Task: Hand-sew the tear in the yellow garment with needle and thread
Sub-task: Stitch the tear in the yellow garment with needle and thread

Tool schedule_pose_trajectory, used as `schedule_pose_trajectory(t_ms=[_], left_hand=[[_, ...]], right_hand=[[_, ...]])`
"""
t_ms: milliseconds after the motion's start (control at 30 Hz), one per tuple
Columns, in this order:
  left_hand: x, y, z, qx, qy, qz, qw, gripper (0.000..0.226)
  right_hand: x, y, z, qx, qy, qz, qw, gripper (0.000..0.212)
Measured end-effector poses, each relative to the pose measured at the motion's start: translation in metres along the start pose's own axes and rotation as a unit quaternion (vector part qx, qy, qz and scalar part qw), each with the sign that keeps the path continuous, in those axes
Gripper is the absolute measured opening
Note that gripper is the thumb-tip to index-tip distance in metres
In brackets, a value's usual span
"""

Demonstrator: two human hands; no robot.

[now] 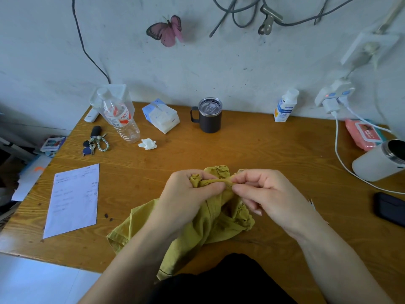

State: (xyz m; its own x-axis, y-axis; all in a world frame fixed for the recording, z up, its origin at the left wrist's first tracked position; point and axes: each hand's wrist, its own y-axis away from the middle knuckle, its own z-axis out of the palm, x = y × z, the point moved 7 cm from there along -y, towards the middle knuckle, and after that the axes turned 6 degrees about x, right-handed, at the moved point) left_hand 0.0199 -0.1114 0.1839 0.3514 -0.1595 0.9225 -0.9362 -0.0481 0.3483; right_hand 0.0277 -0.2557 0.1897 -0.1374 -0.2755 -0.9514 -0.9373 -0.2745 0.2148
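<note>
Black clothing (pixel 219 281) hides the hem of the yellow garment (pixel 206 227) on the table (pixel 263 145), its bunched fold gripped by the left hand (pixel 188 194) and pinched by the right hand (pixel 263 191) beside a grey sliver (pixel 229 184) too small to identify.

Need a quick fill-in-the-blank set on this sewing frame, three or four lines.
1. The left hand and right hand both hold the ___ garment.
2. The butterfly on the wall is ___.
3. The mug has its handle on the person's ___.
4. The keys lie beside a clear plastic ___.
Missing words: yellow; pink; left; bottle.
</note>
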Motion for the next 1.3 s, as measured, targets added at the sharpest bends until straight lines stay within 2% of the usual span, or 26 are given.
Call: schedule_pose_trajectory(t_ms=[100,200,267,567,933,1000,1133,1300], left_hand=[[-0.004,0.0,0.005,-0.064,0.072,-0.066,0.993,0.008],[-0.006,0.0,0.008,-0.095,0.105,-0.098,0.985,0.003],[-0.007,0.0,0.01,-0.106,0.13,-0.113,0.979,0.008],[-0.014,0.0,0.014,-0.123,0.182,-0.16,0.962,0.012],[-0.019,0.001,0.017,-0.119,0.227,-0.185,0.949,0.016],[-0.02,0.001,0.018,-0.119,0.228,-0.184,0.949,0.017],[-0.022,0.002,0.019,-0.123,0.239,-0.181,0.946,0.013],[-0.018,0.005,0.021,-0.156,0.259,-0.174,0.937,0.008]], right_hand=[[0.006,-0.001,0.0,-0.035,-0.082,0.037,0.995,0.013],[0.012,-0.001,0.002,-0.061,-0.146,0.063,0.985,0.011],[0.014,-0.002,0.004,-0.072,-0.177,0.072,0.979,0.008],[0.014,-0.001,0.006,-0.083,-0.222,0.067,0.969,0.007],[0.014,0.0,0.009,-0.05,-0.219,0.053,0.973,0.016],[0.013,0.0,0.01,-0.037,-0.187,0.032,0.981,0.006],[0.008,0.0,0.01,0.007,-0.109,-0.035,0.993,0.016],[0.008,0.0,0.012,0.001,-0.131,-0.052,0.99,0.014]])
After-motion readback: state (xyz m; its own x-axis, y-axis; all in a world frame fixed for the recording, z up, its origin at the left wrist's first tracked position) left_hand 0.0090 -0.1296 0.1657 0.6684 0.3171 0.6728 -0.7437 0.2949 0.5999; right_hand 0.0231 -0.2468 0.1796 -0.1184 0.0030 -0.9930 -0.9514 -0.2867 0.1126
